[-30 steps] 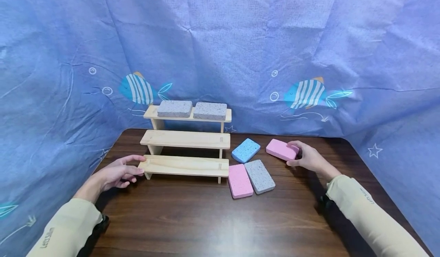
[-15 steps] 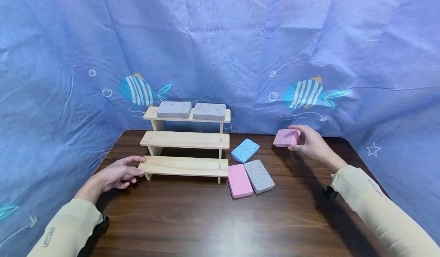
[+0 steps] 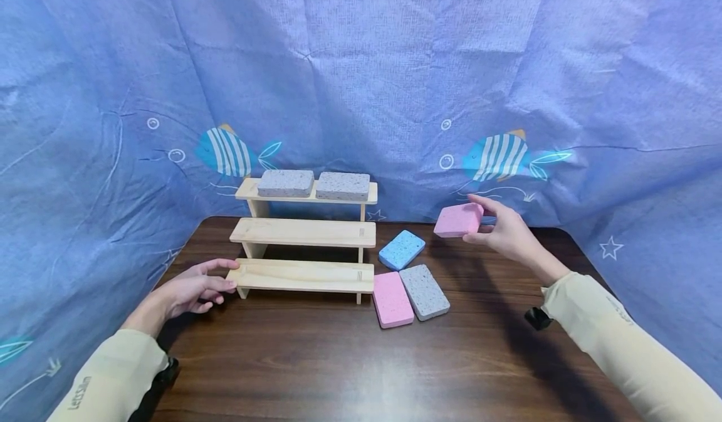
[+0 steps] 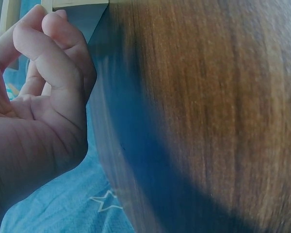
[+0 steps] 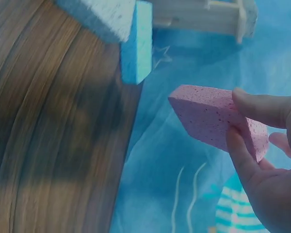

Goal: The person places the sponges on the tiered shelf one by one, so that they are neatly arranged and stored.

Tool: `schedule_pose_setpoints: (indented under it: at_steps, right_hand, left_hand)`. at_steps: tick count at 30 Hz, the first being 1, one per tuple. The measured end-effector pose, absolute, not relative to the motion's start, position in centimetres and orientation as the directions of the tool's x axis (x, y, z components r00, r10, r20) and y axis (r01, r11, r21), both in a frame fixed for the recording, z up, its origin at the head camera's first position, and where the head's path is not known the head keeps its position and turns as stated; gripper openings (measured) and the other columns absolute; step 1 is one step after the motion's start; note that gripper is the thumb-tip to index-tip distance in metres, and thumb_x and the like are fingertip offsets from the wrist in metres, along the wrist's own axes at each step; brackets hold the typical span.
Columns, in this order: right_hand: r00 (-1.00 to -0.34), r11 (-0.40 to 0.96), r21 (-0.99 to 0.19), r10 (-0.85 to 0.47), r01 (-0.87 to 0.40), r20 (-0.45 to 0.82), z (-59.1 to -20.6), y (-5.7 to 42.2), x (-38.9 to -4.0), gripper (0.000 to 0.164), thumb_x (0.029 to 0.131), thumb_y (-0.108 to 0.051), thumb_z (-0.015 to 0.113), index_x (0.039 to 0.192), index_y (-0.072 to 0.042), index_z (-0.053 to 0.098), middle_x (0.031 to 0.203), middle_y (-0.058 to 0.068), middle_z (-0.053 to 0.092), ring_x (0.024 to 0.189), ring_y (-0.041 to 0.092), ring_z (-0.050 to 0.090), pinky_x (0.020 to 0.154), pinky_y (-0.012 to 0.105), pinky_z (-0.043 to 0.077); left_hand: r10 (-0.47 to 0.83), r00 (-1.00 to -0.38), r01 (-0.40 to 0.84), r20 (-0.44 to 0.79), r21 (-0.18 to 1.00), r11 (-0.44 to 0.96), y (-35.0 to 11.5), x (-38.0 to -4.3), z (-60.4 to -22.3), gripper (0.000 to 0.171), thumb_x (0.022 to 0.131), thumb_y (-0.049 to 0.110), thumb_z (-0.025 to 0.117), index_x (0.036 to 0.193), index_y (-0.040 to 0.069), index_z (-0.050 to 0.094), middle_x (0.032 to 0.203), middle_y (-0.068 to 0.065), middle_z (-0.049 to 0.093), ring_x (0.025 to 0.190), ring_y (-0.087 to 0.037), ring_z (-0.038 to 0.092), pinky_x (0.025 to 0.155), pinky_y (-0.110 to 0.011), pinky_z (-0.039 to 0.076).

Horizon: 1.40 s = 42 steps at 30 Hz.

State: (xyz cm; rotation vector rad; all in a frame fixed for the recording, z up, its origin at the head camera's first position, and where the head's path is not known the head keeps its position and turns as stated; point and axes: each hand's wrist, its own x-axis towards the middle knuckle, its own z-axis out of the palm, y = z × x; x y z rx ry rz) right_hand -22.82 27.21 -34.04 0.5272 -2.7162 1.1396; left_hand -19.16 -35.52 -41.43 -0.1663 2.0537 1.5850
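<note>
My right hand (image 3: 506, 237) pinches a pink sponge (image 3: 458, 220) between thumb and fingers, raised above the table's back right part. Fine pores show on this pink sponge (image 5: 208, 114) in the right wrist view. At the left, my left hand (image 3: 194, 290) holds the end of the lowest board of a three-step wooden shelf (image 3: 301, 276) between thumb and forefinger. Its other fingers are curled below, as the left wrist view shows. Two grey sponges (image 3: 286, 184) lie side by side on the top step.
Right of the shelf, a blue sponge (image 3: 402, 250), a second pink sponge (image 3: 393, 300) and another grey sponge (image 3: 425, 292) lie flat on the dark wooden table (image 3: 316, 359). A blue curtain (image 3: 361, 83) with printed fish hangs behind the table and at both sides.
My right hand has lifted the pink sponge off the table, tilting it, and then moved it slightly left. The left hand stays at the shelf's end.
</note>
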Motion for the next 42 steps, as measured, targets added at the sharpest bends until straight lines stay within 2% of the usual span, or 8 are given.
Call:
schedule_pose_setpoints:
  at_steps: [2, 4, 7, 13, 22, 31, 38, 42]
  right_hand:
    - [-0.931, 0.628, -0.688, -0.271, -0.363, 0.244, -33.6, 26.7, -22.5, 0.087, 0.079, 0.000, 0.087, 0.153, -0.002, 0.041, 0.144, 0.029, 0.048, 0.105, 0.044, 0.067, 0.075, 0.020, 0.056]
    - [-0.931, 0.599, -0.716, -0.284, -0.360, 0.230, -33.2, 26.1, -22.1, 0.088, 0.079, 0.000, 0.086, 0.153, -0.002, 0.040, 0.146, 0.029, 0.046, 0.111, 0.046, 0.065, 0.076, 0.019, 0.055]
    - [-0.925, 0.558, -0.745, -0.304, -0.366, 0.226, -32.8, 25.4, -21.8, 0.087, 0.079, 0.002, 0.086, 0.153, 0.000, 0.040, 0.149, 0.029, 0.043, 0.116, 0.046, 0.062, 0.078, 0.021, 0.056]
    - [-0.915, 0.499, -0.779, -0.327, -0.379, 0.235, -32.5, 24.0, -21.6, 0.085, 0.077, 0.006, 0.085, 0.151, 0.000, 0.044, 0.141, 0.027, 0.052, 0.107, 0.042, 0.067, 0.075, 0.024, 0.058]
    - [-0.891, 0.473, -0.763, -0.336, -0.441, 0.306, -32.1, 22.8, -21.7, 0.069, 0.075, 0.004, 0.088, 0.137, -0.001, 0.058, 0.137, 0.020, 0.056, 0.104, 0.035, 0.067, 0.081, 0.030, 0.059]
    - [-0.857, 0.347, -0.801, -0.367, -0.487, 0.362, -31.6, 20.9, -21.5, 0.061, 0.075, 0.007, 0.086, 0.132, 0.001, 0.063, 0.145, 0.017, 0.052, 0.105, 0.021, 0.066, 0.083, 0.031, 0.058]
    - [-0.866, 0.325, -0.827, -0.373, -0.459, 0.334, -30.5, 18.5, -21.3, 0.065, 0.075, 0.004, 0.087, 0.135, -0.001, 0.061, 0.135, 0.016, 0.061, 0.116, 0.028, 0.063, 0.090, 0.028, 0.055]
    - [-0.867, 0.328, -0.834, -0.390, -0.445, 0.309, -30.3, 17.2, -21.2, 0.067, 0.076, 0.002, 0.088, 0.137, -0.002, 0.060, 0.136, 0.015, 0.060, 0.121, 0.033, 0.060, 0.091, 0.029, 0.055]
  left_hand:
    - [0.219, -0.848, -0.410, -0.482, 0.860, 0.304, -35.5, -19.1, -41.5, 0.061, 0.093, 0.023, 0.074, 0.145, 0.017, 0.043, 0.100, -0.003, 0.071, 0.070, -0.012, 0.064, 0.054, -0.021, 0.053]
    - [0.217, -0.848, -0.412, -0.484, 0.859, 0.305, -35.5, -19.1, -41.5, 0.061, 0.093, 0.023, 0.075, 0.145, 0.017, 0.043, 0.100, -0.003, 0.070, 0.070, -0.012, 0.064, 0.054, -0.021, 0.053]
    - [0.216, -0.849, -0.409, -0.482, 0.858, 0.309, -35.5, -19.1, -41.4, 0.061, 0.093, 0.024, 0.075, 0.144, 0.017, 0.043, 0.100, -0.003, 0.070, 0.070, -0.012, 0.064, 0.054, -0.022, 0.053]
    - [0.223, -0.849, -0.404, -0.479, 0.860, 0.311, -35.4, -19.1, -41.3, 0.056, 0.094, 0.023, 0.074, 0.142, 0.019, 0.045, 0.102, -0.005, 0.071, 0.069, -0.012, 0.064, 0.053, -0.022, 0.052]
    - [0.210, -0.850, -0.409, -0.483, 0.857, 0.314, -35.4, -19.1, -41.3, 0.059, 0.093, 0.024, 0.075, 0.143, 0.018, 0.045, 0.102, -0.005, 0.071, 0.069, -0.012, 0.065, 0.053, -0.022, 0.052]
    - [0.226, -0.847, -0.407, -0.481, 0.861, 0.305, -35.6, -19.1, -41.4, 0.060, 0.093, 0.024, 0.075, 0.144, 0.018, 0.044, 0.101, -0.005, 0.071, 0.069, -0.012, 0.064, 0.053, -0.021, 0.053]
    - [0.225, -0.851, -0.405, -0.476, 0.865, 0.298, -35.6, -19.1, -41.5, 0.059, 0.093, 0.023, 0.075, 0.143, 0.019, 0.045, 0.101, -0.005, 0.071, 0.069, -0.012, 0.065, 0.053, -0.021, 0.052]
    - [0.223, -0.851, -0.407, -0.476, 0.865, 0.293, -35.7, -19.1, -41.5, 0.058, 0.093, 0.023, 0.075, 0.142, 0.019, 0.046, 0.101, -0.005, 0.071, 0.069, -0.012, 0.065, 0.053, -0.021, 0.052]
